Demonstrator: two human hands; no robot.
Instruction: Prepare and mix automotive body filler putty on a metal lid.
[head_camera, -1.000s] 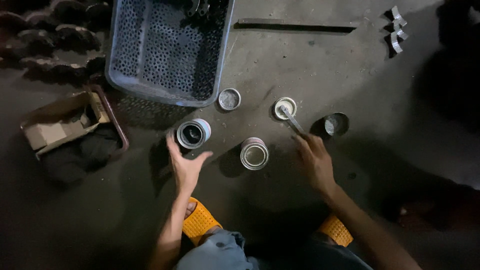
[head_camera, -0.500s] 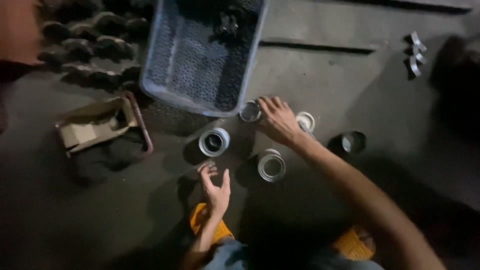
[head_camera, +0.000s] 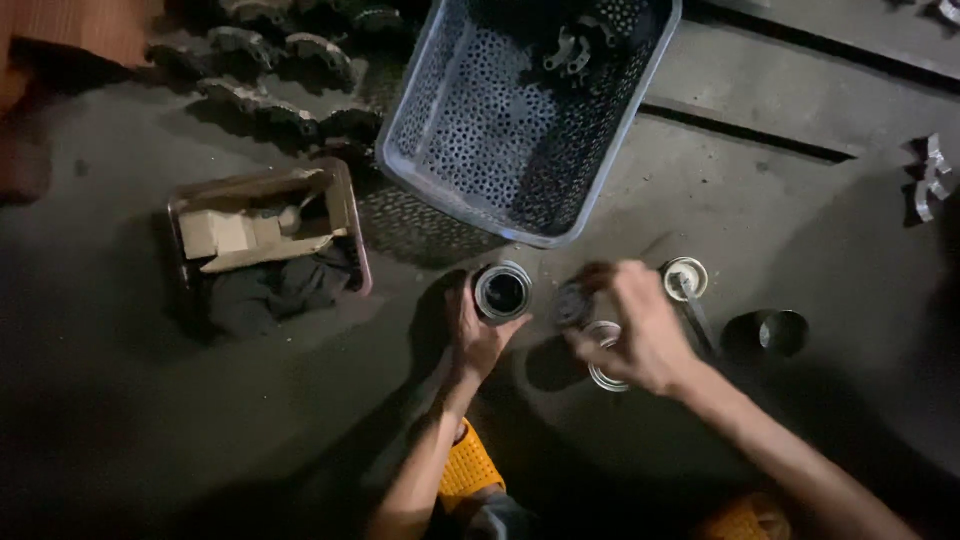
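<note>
A short metal cylinder (head_camera: 502, 292) with a dark bore stands on the concrete floor. My left hand (head_camera: 475, 338) wraps around its near left side. Just right of the cylinder, my right hand (head_camera: 645, 335) holds a small dark round lid (head_camera: 572, 303) in its fingertips. A second metal ring (head_camera: 603, 375) lies on the floor under my right hand, partly hidden by it.
A grey perforated plastic basket (head_camera: 600, 170) holding a metal part sits behind the cylinder. A small white tin (head_camera: 686, 276) with a tool in it and a dark cup (head_camera: 778, 332) stand to the right. At left is a cardboard tray (head_camera: 345, 215) with rags, with dark metal parts (head_camera: 290, 60) behind it.
My right hand reached to the round lid near the basket, picked it up and brought it beside the cylinder. My left hand let go of the cylinder, then took hold of it again.
</note>
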